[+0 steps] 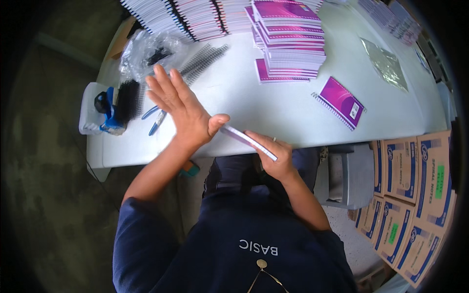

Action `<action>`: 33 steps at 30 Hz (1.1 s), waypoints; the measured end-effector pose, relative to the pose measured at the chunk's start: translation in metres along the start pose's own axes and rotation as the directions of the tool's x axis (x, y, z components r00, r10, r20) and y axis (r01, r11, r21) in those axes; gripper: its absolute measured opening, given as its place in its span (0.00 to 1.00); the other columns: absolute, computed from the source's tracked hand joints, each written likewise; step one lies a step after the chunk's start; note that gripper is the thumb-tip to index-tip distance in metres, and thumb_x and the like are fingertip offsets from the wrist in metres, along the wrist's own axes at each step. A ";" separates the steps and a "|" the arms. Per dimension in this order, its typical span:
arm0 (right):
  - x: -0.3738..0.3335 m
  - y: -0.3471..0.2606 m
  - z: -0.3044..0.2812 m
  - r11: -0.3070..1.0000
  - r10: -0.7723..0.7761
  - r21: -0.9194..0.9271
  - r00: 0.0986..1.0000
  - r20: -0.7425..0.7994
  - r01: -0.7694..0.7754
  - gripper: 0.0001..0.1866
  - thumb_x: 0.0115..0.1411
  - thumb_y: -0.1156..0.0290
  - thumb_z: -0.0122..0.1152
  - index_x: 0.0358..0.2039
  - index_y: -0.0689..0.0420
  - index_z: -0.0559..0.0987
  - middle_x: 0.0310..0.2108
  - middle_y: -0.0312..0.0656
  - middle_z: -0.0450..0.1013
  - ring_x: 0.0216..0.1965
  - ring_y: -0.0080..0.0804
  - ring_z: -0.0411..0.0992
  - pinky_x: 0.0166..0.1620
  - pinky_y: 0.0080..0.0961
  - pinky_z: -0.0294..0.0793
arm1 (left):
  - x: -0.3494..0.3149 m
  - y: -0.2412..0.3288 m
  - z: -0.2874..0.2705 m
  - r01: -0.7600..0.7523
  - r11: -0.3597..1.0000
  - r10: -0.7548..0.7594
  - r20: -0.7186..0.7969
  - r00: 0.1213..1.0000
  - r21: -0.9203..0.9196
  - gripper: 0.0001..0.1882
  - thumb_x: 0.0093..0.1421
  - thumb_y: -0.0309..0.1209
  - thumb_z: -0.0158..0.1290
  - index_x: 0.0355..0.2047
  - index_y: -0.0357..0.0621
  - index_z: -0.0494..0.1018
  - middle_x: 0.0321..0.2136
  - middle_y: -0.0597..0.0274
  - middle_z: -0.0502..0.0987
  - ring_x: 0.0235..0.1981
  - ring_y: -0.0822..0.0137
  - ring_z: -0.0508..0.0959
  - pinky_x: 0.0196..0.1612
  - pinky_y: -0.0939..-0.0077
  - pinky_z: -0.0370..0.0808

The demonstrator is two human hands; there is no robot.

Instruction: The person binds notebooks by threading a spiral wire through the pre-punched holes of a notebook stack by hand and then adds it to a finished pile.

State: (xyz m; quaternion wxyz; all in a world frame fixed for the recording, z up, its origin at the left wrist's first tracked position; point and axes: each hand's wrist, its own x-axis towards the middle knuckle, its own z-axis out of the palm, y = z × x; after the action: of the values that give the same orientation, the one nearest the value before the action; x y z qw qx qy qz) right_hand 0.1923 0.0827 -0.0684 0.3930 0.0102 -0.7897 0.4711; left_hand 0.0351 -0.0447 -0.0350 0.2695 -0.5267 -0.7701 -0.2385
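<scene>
Above the table's near edge, my right hand (278, 156) grips a thin notebook (249, 140) seen nearly edge-on, its cover mostly hidden. My left hand (183, 112) is raised with its fingers spread, the thumb close to the notebook's upper left end; whether they touch I cannot tell. A purple spiral notebook (341, 103) with a loose coil end lies to the right on the white table (215, 97). Farther back rises a stack of purple notebooks (293, 46). Blue-handled pliers (150, 112) and a blue marker-like tool (157, 123) lie beside my left hand.
Black spiral coils (202, 61) and a clear plastic bag (141, 51) lie at the back left, near a white container (91, 110) with a blue tool. Upright bound stacks (195, 17) stand behind. A clear packet (385, 63) lies right; cardboard boxes (401, 166) stand below.
</scene>
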 end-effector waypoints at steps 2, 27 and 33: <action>-0.006 -0.003 0.002 0.992 0.115 0.045 0.993 0.014 -0.116 0.20 0.49 0.89 0.55 0.43 0.62 0.78 0.40 0.49 0.76 0.36 0.40 0.77 0.39 0.27 0.76 | -0.047 0.005 0.011 0.024 0.992 0.003 0.214 0.977 -0.125 0.60 0.48 0.72 0.39 0.59 0.22 0.50 0.61 0.25 0.46 0.64 0.31 0.37 0.58 0.34 0.24; 0.003 -0.006 0.010 0.986 -0.162 -0.013 0.979 0.127 0.165 0.18 0.48 0.87 0.57 0.42 0.65 0.77 0.40 0.50 0.76 0.41 0.42 0.77 0.44 0.31 0.76 | -0.009 -0.006 -0.012 -0.052 0.990 0.085 -0.266 0.960 0.132 0.53 0.55 0.70 0.30 0.61 0.28 0.50 0.61 0.28 0.42 0.62 0.31 0.44 0.60 0.36 0.40; -0.001 -0.007 0.009 0.988 -0.130 -0.072 0.988 0.082 0.136 0.20 0.47 0.86 0.57 0.44 0.64 0.77 0.42 0.48 0.76 0.43 0.41 0.76 0.46 0.33 0.75 | 0.010 0.012 -0.010 -0.120 0.990 0.103 -0.209 0.972 -0.070 0.46 0.58 0.63 0.38 0.62 0.33 0.52 0.61 0.35 0.50 0.64 0.35 0.46 0.61 0.40 0.41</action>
State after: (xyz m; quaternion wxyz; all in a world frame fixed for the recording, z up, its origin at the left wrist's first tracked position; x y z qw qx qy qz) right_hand 0.1900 0.0718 -0.0666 0.3927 0.0659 -0.8196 0.4120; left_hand 0.0450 -0.0405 -0.0205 0.3386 -0.5522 -0.6971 -0.3075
